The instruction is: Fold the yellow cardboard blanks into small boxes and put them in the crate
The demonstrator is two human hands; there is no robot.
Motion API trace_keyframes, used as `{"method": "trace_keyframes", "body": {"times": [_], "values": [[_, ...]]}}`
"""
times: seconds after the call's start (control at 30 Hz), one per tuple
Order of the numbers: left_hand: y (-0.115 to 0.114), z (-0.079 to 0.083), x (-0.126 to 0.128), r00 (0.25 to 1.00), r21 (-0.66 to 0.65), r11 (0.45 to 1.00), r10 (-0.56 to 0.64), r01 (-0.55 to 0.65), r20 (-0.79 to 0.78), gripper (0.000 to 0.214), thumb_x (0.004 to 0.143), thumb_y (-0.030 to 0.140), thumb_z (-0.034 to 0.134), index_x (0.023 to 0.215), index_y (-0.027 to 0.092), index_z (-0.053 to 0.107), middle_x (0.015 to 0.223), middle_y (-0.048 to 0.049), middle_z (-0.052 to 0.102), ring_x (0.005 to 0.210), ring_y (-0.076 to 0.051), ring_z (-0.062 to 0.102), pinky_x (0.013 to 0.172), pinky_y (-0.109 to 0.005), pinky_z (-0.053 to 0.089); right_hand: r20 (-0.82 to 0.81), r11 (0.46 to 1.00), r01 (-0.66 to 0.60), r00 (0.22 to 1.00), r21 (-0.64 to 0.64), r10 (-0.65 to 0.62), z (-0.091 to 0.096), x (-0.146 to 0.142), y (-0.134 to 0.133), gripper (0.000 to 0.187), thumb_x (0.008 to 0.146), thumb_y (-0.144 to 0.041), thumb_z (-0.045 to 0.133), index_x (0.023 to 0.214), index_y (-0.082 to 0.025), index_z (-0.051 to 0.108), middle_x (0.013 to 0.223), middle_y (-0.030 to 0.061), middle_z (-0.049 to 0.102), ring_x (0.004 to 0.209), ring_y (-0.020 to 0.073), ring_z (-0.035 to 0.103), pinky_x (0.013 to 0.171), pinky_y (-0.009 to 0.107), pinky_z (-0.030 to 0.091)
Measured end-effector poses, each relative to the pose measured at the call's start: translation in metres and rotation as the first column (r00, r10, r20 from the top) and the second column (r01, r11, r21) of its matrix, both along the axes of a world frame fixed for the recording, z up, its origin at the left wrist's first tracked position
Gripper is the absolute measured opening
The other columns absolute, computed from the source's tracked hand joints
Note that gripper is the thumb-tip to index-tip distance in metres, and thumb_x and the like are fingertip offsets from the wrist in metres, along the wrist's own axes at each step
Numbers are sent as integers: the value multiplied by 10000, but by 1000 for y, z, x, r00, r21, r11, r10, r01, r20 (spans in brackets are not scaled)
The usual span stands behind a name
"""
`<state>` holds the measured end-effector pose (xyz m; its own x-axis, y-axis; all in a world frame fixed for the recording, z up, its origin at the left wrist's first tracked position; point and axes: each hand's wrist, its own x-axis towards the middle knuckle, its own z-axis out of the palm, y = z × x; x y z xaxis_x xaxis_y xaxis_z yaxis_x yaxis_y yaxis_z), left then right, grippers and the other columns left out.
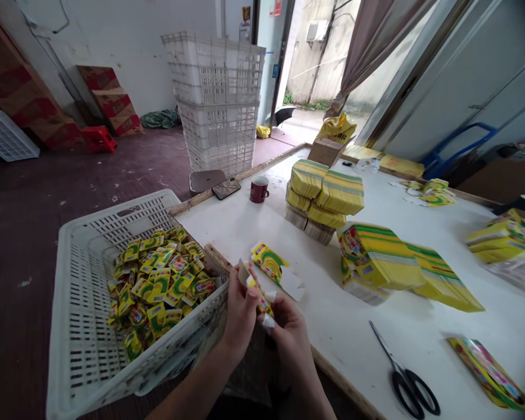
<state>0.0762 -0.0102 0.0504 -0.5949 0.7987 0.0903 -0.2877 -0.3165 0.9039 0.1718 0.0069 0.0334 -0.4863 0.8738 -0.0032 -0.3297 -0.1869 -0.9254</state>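
Observation:
My left hand (240, 309) and my right hand (289, 332) meet at the table's near edge, both closed on a small yellow and green printed carton (254, 286) that is partly folded. My right fingertips carry white tape. Just beyond my hands a flat carton blank (272, 263) of the same print lies on the white table (254, 227). A white plastic crate (91, 350) to the left holds several folded little cartons (161, 280).
Fanned stacks of flat carton blanks (394, 265) and banded bundles (326, 192) lie on the table. Scissors (405, 379) rest at the near right beside a printed packet (490, 373). A maroon mug (259, 189) and a phone (226, 188) stand at the far edge. Stacked white crates (216, 99) rise behind.

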Motion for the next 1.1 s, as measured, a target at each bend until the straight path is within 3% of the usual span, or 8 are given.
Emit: {"method": "trace_keyframes", "body": {"times": [0.1,0.2,0.3,0.57,0.8,0.97,1.1], "values": [[2,-6,5,986,8,997,-80,79,148,543,817,637,430,1122,198,528,991,-53,631,872,-179,593,735,-267,478,-72,994,-4,997,-108,-3,0,4,3,220,706,-244,758,888,-228,635,818,-20,622,785,140,535,733,227,406],[2,-9,8,976,-62,993,-88,102,198,389,878,464,469,1100,166,584,977,-66,673,908,-181,612,772,-274,481,-134,984,-27,991,-174,3,2,7,3,220,668,-241,788,830,-236,640,780,-29,622,753,133,541,703,215,408],[0,-10,9,970,-68,991,-96,114,222,366,869,417,512,1128,176,605,977,-63,694,915,-183,623,766,-273,489,-169,977,-30,986,-212,-7,5,9,3,208,655,-261,799,795,-241,646,761,-28,625,748,135,550,704,217,420],[-4,-11,6,990,-100,994,-31,45,134,349,853,421,535,1081,182,649,975,-50,708,852,-167,633,744,-255,486,-175,969,-7,984,-249,-38,11,8,-2,216,611,-258,828,739,-231,655,752,-22,648,695,117,540,665,195,423],[-8,-5,6,997,-138,990,18,-9,68,254,853,392,547,813,163,649,747,12,681,636,-102,559,579,-195,420,-169,964,30,983,-263,-76,8,5,-5,213,625,-264,813,712,-215,625,743,-9,657,687,150,567,649,244,460],[-5,2,-1,996,-142,989,-34,46,80,233,834,367,581,929,165,646,822,-3,686,700,-122,588,648,-219,456,-27,976,117,992,-184,-124,4,10,1,203,670,-316,779,714,-206,614,727,6,661,662,192,592,618,298,484],[-1,4,-13,994,-73,993,-87,92,65,193,811,316,621,932,171,658,800,3,692,698,-125,601,651,-227,478,173,997,70,982,17,-72,5,20,5,143,734,-325,714,773,-194,671,767,27,665,738,223,607,692,333,496]]}}
